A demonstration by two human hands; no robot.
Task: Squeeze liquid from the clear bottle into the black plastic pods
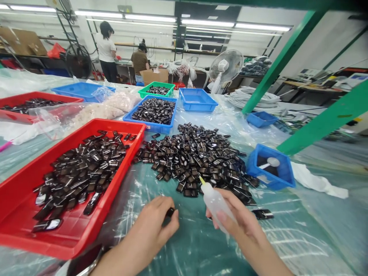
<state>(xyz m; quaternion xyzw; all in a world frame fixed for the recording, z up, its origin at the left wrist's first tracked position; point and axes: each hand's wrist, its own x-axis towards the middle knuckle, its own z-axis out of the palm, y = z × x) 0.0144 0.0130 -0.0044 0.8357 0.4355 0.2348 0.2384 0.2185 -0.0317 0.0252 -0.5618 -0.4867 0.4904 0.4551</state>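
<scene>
My left hand (153, 224) is closed in a pinch on one small glossy black part (170, 211), just above the plastic-covered table. My right hand (240, 222) grips a small translucent squeeze bottle (214, 202) with a yellow nozzle tip that points up and left, toward the pile. A big loose pile of the same black parts (195, 157) lies on the table straight ahead of both hands. One stray black part (263, 214) lies to the right of my right hand. A red tray (86, 234) at my left holds several more black parts.
A small blue bin (270, 181) stands right of the pile, a white cloth (316, 182) beyond it. Blue, green and red trays and bags of pale parts fill the back of the table. Green frame beams (324, 122) slant at right. Two people stand at a far bench beside fans.
</scene>
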